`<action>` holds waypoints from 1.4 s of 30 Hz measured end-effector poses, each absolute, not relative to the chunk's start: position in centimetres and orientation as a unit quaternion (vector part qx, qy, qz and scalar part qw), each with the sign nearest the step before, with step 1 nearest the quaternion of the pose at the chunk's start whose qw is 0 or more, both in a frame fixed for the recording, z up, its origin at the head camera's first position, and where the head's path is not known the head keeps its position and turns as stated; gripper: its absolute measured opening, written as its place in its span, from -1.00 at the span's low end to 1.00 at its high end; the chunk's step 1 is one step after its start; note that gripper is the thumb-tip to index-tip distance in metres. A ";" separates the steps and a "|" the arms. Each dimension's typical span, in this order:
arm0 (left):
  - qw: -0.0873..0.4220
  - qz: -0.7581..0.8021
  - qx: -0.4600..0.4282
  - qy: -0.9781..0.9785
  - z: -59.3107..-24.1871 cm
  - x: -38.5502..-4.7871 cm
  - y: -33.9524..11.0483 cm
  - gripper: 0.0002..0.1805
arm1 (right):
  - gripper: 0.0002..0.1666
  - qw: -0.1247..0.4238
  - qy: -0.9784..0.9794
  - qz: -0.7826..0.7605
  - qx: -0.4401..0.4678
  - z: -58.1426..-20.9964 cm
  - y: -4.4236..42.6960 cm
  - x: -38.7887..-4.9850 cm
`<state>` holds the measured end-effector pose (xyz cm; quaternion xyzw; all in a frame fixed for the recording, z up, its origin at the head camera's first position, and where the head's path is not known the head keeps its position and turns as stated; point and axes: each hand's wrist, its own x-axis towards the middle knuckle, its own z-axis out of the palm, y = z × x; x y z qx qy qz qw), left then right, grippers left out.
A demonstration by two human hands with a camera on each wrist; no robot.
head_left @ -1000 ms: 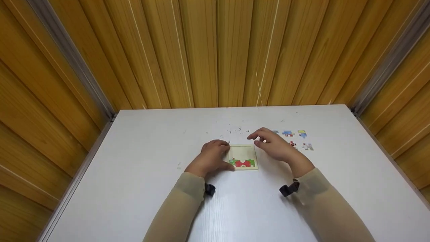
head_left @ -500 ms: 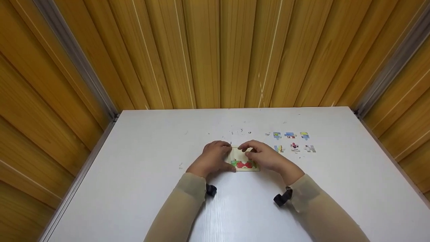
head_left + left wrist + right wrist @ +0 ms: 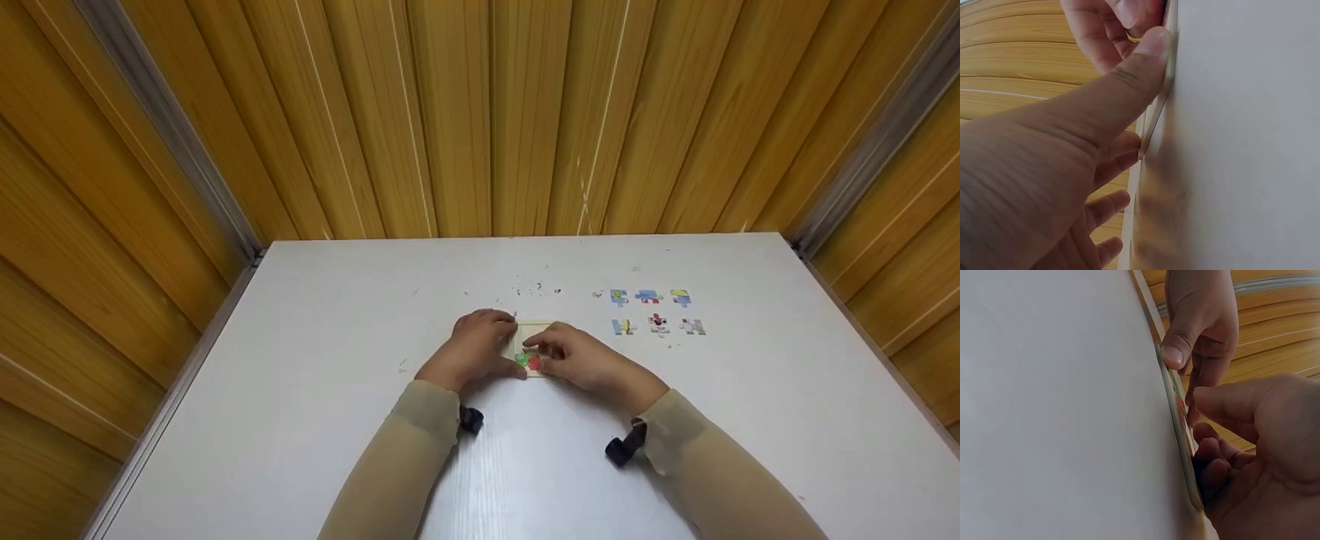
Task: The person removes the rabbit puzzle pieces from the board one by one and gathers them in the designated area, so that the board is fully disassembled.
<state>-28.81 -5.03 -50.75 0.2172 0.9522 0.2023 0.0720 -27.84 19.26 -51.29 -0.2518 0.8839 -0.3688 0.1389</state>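
A small wooden puzzle tray (image 3: 541,323) lies flat on the white table. Green and red puzzle pieces (image 3: 533,364) line its near side; my right hand partly covers them. At the tray's left edge my left hand (image 3: 480,346) grips it, with the thumb (image 3: 1151,48) on the near corner and fingers spread along the far side. My right hand (image 3: 589,360) is over the tray's right part, fingers bent and thumb above the red piece. No loose piece shows between its fingertips. In the right wrist view the tray (image 3: 1176,416) appears edge-on, with the lower fingers against its rim.
Several loose puzzle pieces (image 3: 649,297) lie in two rows on the table at the right, beyond my right hand. Small dark specks (image 3: 538,286) dot the table behind the tray. Wood-patterned walls (image 3: 480,120) enclose the table's back and sides.
My right hand has moved left and down from beside the tray to over its pieces, uncovering the loose pieces at the right. The left hand stays on the tray's left edge.
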 end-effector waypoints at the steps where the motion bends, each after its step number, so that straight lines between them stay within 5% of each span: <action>1: 0.070 0.198 0.219 0.953 -50.8 -28.8 -5.0 -0.06 | -0.57 0.138 0.885 -0.364 -0.256 -51.4 19.3 -27.8; 42: 0.075 0.205 0.219 0.951 -51.0 -28.9 -5.2 -0.08 | -0.54 0.129 0.895 -0.348 -0.246 -51.1 17.8 -27.2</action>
